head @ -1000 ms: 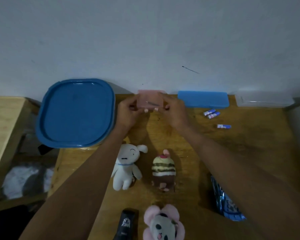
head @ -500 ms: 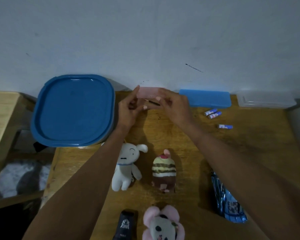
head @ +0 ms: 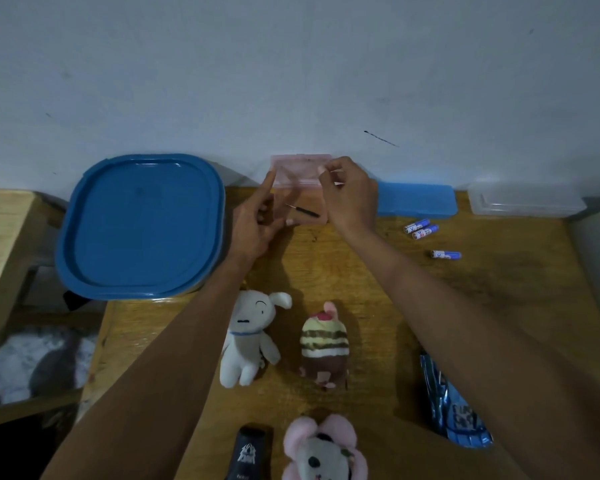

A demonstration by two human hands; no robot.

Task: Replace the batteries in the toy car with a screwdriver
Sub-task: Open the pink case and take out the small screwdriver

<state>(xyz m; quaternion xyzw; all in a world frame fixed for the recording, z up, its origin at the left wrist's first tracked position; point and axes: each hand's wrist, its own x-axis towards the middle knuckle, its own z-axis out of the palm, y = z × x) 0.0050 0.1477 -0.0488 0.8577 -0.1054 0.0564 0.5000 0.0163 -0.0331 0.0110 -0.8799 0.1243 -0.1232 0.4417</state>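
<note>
A small pink translucent box (head: 300, 199) stands at the back of the wooden table, its lid (head: 300, 168) swung up against the wall. A thin dark screwdriver (head: 303, 211) lies inside the box. My left hand (head: 257, 223) holds the box's left side. My right hand (head: 349, 195) grips the lid's right edge. Three blue batteries (head: 426, 233) lie loose to the right. A blue toy car (head: 454, 407) lies at the front right, partly hidden by my right forearm.
A big blue lidded container (head: 139, 226) fills the back left. A blue case (head: 416, 199) and a clear box (head: 527, 202) sit along the wall. Three plush toys (head: 323, 344) and a black object (head: 248, 452) occupy the front middle.
The pink box was shut and held in both hands; its lid has swung up and open, showing the screwdriver inside. The camera has tilted slightly.
</note>
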